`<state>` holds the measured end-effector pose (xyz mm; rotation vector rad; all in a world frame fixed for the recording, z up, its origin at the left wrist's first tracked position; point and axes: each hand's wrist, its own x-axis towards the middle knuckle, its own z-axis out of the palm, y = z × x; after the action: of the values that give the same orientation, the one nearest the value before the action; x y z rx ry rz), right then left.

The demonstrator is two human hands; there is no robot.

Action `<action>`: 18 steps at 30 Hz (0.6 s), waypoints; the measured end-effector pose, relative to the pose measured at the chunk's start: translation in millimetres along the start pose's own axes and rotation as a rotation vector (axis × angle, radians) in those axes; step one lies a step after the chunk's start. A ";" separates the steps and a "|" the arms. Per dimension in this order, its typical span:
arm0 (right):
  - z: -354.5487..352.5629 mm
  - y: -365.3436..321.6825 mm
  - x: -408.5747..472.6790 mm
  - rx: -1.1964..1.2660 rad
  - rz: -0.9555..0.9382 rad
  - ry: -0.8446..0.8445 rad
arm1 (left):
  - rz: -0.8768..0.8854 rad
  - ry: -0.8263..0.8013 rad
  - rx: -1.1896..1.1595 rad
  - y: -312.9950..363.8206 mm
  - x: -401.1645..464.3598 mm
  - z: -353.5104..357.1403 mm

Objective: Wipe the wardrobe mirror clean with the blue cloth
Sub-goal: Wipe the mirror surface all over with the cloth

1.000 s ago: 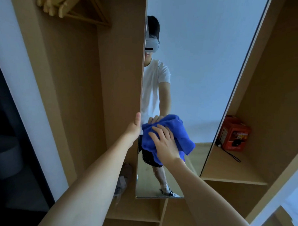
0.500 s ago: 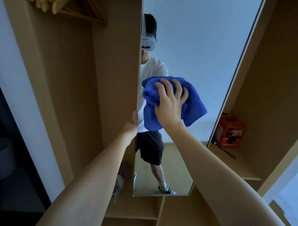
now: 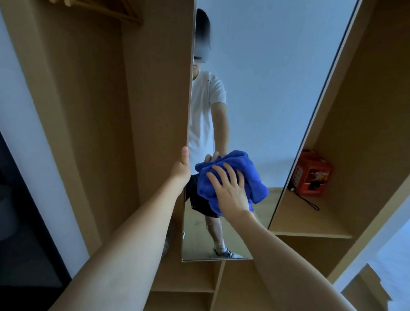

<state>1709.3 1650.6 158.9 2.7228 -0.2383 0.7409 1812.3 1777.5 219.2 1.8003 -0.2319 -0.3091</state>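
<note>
Since half a second ago the right hand (image 3: 230, 191) has swept the blue cloth (image 3: 233, 179) down from chest height of the reflection to the mirror's (image 3: 271, 88) lower middle. Its fingers are spread flat, pressing the bunched cloth against the glass. The left hand (image 3: 181, 170) grips the mirror's left edge, thumb up, steadying the panel. The mirror's long axis runs vertically, so most unwiped glass lies above and to the right of the cloth, with a shorter strip below. The right edge borders a shelf (image 3: 313, 226) holding a red box (image 3: 311, 176).
</note>
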 end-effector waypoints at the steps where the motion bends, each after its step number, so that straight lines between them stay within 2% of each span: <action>1: -5.3 3.6 2.3 0.016 -0.007 0.004 | -0.008 0.005 -0.002 -1.4 0.3 1.8; 4: -26.1 6.9 12.3 0.151 -0.005 0.092 | -0.005 0.024 -0.049 -3.9 -0.6 3.0; 7: -53.2 0.5 23.6 0.382 0.129 0.362 | 0.089 0.007 -0.121 -6.8 -0.8 5.1; 10: -84.1 0.3 45.5 0.388 0.194 0.523 | 0.084 0.031 -0.110 -7.3 -0.8 7.0; 14: -80.2 -3.0 56.5 0.333 0.231 0.445 | 0.093 0.091 -0.112 -20.9 10.5 12.4; 18: -23.1 -6.1 29.6 0.320 0.090 0.386 | 0.037 0.044 -0.140 -13.4 2.1 13.2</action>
<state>1725.3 1661.8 191.6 2.7923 -0.1636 1.4155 1809.9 1768.0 203.0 1.6612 -0.2075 -0.2527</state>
